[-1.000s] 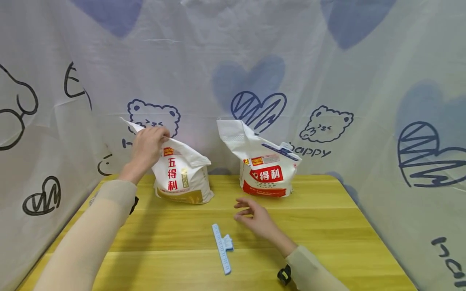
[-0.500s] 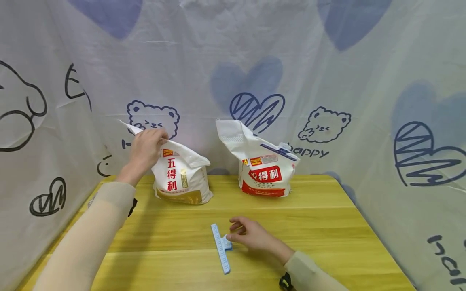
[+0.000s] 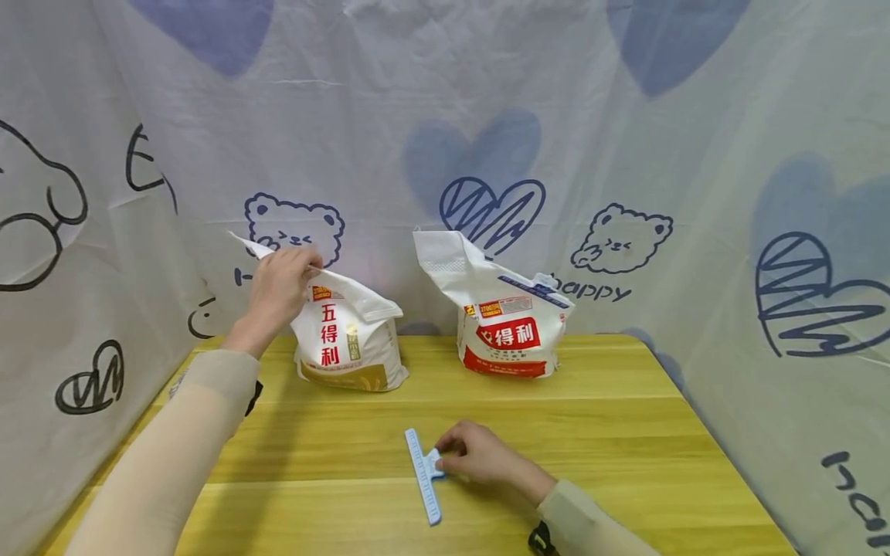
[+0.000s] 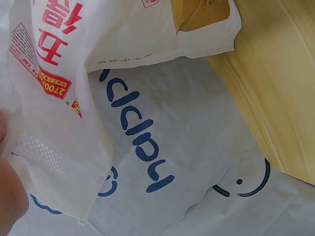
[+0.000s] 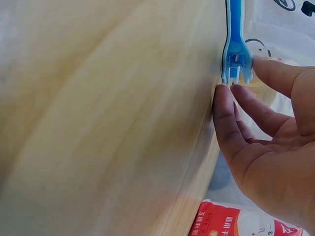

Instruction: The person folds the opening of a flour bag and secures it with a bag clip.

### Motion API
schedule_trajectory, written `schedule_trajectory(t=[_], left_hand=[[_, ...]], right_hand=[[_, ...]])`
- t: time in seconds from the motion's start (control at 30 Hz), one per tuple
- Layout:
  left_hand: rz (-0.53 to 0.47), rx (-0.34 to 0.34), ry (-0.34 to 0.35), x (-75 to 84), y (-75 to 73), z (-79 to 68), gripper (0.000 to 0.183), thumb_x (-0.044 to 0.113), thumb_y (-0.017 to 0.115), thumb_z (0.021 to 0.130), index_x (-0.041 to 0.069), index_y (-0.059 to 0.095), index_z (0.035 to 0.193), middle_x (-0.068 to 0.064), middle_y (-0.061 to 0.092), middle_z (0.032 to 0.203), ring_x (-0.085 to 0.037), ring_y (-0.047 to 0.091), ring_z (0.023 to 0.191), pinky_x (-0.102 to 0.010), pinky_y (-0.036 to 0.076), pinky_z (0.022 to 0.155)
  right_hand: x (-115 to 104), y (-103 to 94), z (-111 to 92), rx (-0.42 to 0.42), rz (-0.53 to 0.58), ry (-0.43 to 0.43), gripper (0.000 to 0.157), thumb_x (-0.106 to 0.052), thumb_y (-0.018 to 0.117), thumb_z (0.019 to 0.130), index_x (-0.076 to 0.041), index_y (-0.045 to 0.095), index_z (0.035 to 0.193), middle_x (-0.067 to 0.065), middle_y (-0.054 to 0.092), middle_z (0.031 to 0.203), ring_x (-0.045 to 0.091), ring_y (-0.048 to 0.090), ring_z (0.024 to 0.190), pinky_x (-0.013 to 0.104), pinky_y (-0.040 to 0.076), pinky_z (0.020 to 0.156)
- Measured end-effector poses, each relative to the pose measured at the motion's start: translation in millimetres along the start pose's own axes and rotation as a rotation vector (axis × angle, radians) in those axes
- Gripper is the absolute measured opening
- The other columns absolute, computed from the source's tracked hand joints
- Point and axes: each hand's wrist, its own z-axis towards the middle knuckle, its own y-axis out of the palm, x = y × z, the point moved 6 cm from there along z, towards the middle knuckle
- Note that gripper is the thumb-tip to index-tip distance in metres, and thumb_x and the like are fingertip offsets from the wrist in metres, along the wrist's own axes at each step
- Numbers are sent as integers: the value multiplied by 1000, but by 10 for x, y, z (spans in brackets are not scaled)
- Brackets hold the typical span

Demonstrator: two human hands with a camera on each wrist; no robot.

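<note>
The left hand pinches the folded top of a white flour bag with red lettering and a gold base band, standing at the back left. In the left wrist view, the fingers show at the left edge beside the bag's loose top corner. The right hand is at a light blue bag clip lying on the table, its thumb on the clip's handle. Close up in the right wrist view, the thumb lies along one side of the handle, with fingertips at the handle's end.
A second flour bag with a red label stands at the back right, a blue clip across its slanted top. Both bags rest on the yellow wooden table. A patterned cloth hangs behind and along the sides.
The right hand has come down and toward the front, from in front of the right bag onto the clip's handle. The left hand keeps its hold on the left bag's top.
</note>
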Motion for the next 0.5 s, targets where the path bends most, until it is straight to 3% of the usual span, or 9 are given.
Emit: schedule_trajectory(t=[0.27,0.5], left_hand=[[1,6,-3,-12,7,-1,12,5,65,101,6,66,113,-18,70,118,-39,60,116,-61,36,117],[-10,1,-2,-9,12,-13,12,4,64,101,5,67,113,-19,70,121,-40,61,116,-62,36,117]], right_hand=[[-64,9,-20,31,-33,-20,16,-14,78,91,-5,75,104,0,62,99,10,56,88,26,51,78],[-35,21,-24,38,29,42,15,-10,75,89,-3,73,103,2,64,97,14,59,87,28,52,75]])
